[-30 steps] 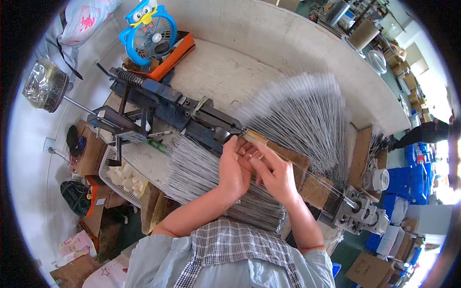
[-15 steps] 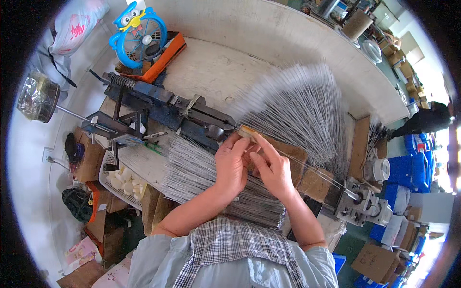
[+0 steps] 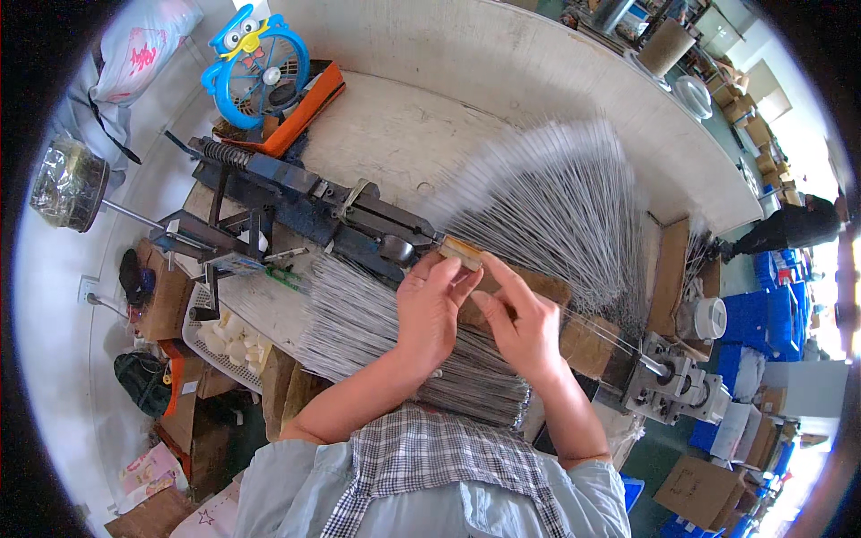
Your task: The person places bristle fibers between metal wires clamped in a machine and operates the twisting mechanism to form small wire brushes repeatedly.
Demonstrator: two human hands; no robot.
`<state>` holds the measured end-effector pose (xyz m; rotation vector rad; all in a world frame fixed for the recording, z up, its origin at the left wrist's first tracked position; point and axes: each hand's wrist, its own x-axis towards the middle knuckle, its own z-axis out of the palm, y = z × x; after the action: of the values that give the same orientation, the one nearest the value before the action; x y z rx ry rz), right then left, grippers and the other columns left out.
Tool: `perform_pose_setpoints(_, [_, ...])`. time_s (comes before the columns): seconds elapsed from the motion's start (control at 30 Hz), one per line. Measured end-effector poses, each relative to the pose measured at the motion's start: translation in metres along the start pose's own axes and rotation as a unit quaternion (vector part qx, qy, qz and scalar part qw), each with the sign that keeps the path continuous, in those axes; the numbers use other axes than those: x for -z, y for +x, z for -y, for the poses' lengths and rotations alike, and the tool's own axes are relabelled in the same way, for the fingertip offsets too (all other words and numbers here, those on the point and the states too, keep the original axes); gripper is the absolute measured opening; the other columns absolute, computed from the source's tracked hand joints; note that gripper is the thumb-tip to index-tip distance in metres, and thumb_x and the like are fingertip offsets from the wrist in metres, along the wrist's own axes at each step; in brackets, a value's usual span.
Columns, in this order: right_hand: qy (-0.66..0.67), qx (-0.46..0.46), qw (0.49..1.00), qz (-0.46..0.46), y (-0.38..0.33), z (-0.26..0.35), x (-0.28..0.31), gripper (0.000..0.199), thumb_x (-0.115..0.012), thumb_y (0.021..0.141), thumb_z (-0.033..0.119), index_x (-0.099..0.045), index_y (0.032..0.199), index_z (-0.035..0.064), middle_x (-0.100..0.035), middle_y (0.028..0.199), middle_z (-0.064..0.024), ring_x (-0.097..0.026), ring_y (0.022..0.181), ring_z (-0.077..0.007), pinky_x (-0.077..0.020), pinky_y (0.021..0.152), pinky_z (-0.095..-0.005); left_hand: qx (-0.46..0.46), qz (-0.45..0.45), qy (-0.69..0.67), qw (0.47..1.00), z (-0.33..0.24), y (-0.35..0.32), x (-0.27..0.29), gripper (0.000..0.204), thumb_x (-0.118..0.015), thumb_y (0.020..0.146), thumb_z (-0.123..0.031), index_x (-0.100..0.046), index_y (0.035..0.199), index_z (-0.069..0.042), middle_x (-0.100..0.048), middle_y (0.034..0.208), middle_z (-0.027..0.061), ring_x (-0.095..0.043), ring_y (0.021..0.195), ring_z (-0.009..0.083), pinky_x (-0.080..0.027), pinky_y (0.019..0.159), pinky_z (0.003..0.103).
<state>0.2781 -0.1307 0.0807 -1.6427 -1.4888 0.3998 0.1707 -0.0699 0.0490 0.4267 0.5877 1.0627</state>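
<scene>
A long row of thin grey metal rods [image 3: 547, 206] fans out across a wooden strip [image 3: 556, 309] on the workbench, with their near ends [image 3: 377, 332] spread toward me. My left hand [image 3: 429, 309] rests on the rods with its fingertips at a small tan wooden block [image 3: 459, 251] at the strip's left end. My right hand [image 3: 520, 323] lies just right of it, index finger stretched toward the same block. A dark metal machine [image 3: 305, 206] with a spring at its far end runs leftward from the block.
A blue owl-shaped fan [image 3: 256, 67] and an orange tray [image 3: 314, 103] stand at the back left. A white basket of pale pieces [image 3: 220, 332] hangs at the bench's left edge. A motor unit [image 3: 682, 390] sits right, near blue crates [image 3: 749, 345] and cardboard boxes [image 3: 700, 489].
Both hands stay at the left end of the rod row; the fingers shifted slightly around the wooden block. The camera view drifted a little.
</scene>
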Motion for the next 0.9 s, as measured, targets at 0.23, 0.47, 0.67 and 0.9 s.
perform_pose_setpoints(0.23, [-0.255,0.092,0.961,-0.052,0.001,-0.002,0.014,0.02,-0.067,0.069,0.013,-0.064,0.089,0.0075,-0.059,0.077,-0.0023,-0.053,0.082,-0.0217,-0.04,0.073,-0.035,0.058,0.002,-0.036,0.998,-0.016,-0.005,-0.001,0.051,-0.035,0.093,-0.043,-0.046,0.109,0.004,-0.051,0.109,0.0155,-0.05,0.105,0.0257,-0.039,0.096,0.039])
perform_pose_setpoints(0.47, [-0.228,0.069,0.97,-0.056,-0.013,0.008,0.018,0.021,-0.067,0.07,0.011,-0.064,0.091,0.0061,-0.06,0.086,-0.006,-0.055,0.084,-0.0251,-0.0418,0.075,-0.0361,0.085,0.013,0.008,0.996,-0.019,-0.01,-0.002,0.061,-0.033,0.093,-0.049,-0.038,0.121,0.005,-0.046,0.116,0.017,-0.048,0.107,0.0255,-0.039,0.097,0.039])
perform_pose_setpoints(0.67, [-0.161,0.018,0.982,-0.099,-0.077,-0.002,0.035,0.022,-0.067,0.07,0.011,-0.064,0.091,0.0067,-0.061,0.094,-0.0052,-0.056,0.09,-0.0235,-0.0436,0.075,-0.036,0.098,0.079,0.123,0.984,-0.012,-0.02,0.017,0.05,-0.039,0.095,-0.031,-0.029,0.132,0.001,-0.038,0.13,0.0179,-0.045,0.114,0.0266,-0.04,0.095,0.039])
perform_pose_setpoints(0.9, [-0.284,-0.252,0.909,-0.173,-0.214,-0.037,0.032,0.04,-0.067,0.071,0.018,-0.057,0.108,0.0055,-0.054,0.109,-0.0106,-0.049,0.1,-0.0306,-0.0398,0.084,-0.0395,-0.023,0.02,0.207,0.978,-0.059,-0.025,0.069,0.031,-0.049,0.089,-0.007,-0.049,0.118,0.003,-0.059,0.105,0.0131,-0.06,0.093,0.0208,-0.051,0.081,0.03])
